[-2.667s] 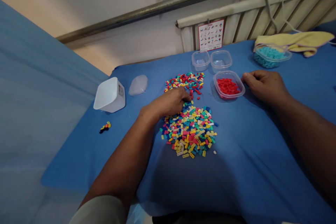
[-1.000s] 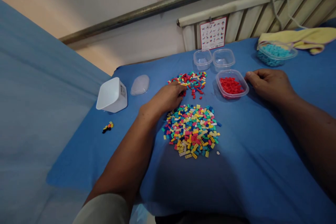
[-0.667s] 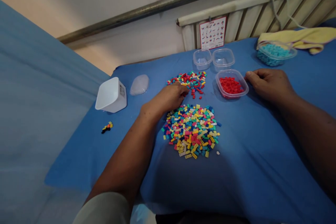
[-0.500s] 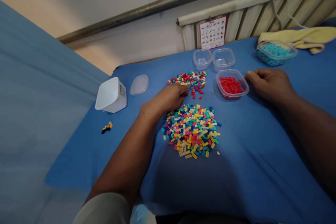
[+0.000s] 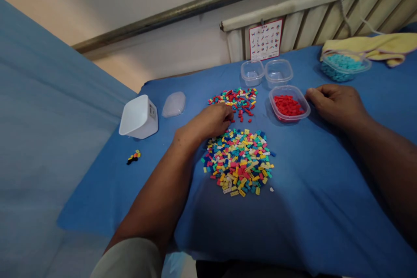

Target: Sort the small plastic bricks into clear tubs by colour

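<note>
My left hand (image 5: 215, 120), fingers curled downward, rests at the near left edge of a small pile of mixed toy building bricks (image 5: 239, 97). Its fingertips are hidden, so whatever they pinch does not show. Closer to me lies a larger pile of colourful toy building bricks (image 5: 239, 160). My right hand (image 5: 339, 105) lies on the blue cloth with fingers folded in and thumb against the forefinger. The thumb tip is right beside the rim of a clear tub (image 5: 275, 115) with red bricks (image 5: 287, 105) in it; whether they touch I cannot tell.
Two clear tubs (image 5: 252, 79) stand behind, below a picture card (image 5: 266, 41). Turquoise bricks (image 5: 342, 63) fill another tub by a yellow cloth (image 5: 374, 45). At left are a white box (image 5: 138, 117), clear lids (image 5: 174, 104) and a few black and yellow bricks (image 5: 133, 157).
My left hand has shifted back from the gap above the large pile to the small pile's left edge, then barely moved. My right hand stays beside the red bricks' tub. The view shifts slightly.
</note>
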Tool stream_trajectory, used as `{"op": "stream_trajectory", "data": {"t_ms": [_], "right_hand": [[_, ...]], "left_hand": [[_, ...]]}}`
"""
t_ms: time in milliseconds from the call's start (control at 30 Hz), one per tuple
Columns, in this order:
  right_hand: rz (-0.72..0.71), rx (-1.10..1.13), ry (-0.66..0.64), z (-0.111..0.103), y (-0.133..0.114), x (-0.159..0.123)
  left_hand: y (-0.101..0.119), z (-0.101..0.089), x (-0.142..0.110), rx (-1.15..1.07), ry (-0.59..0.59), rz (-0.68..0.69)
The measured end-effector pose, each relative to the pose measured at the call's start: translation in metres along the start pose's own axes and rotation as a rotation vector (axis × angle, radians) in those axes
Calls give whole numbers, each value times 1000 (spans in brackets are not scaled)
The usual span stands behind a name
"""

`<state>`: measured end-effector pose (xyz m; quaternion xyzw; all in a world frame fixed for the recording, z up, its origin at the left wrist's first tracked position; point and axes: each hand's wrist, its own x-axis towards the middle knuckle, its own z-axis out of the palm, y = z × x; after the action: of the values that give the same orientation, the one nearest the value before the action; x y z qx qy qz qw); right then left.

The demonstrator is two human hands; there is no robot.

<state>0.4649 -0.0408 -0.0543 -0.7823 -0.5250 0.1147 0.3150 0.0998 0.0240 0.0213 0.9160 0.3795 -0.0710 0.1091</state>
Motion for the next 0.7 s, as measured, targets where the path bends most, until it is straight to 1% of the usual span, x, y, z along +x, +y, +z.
{"op": "stream_trajectory", "data": {"t_ms": [233, 400, 567, 700], "right_hand": [[-7, -8, -15, -1, 0, 0], [-11, 1, -23, -1, 1, 0], [-23, 7, -22, -1, 1, 0], [-30, 4, -26, -1, 2, 1]], "left_hand": [[-1, -1, -1, -18, 1, 39], [0, -2, -1, 1, 3, 11], [2, -4, 0, -94, -18, 16], [-1, -3, 0, -132, -37, -9]]}}
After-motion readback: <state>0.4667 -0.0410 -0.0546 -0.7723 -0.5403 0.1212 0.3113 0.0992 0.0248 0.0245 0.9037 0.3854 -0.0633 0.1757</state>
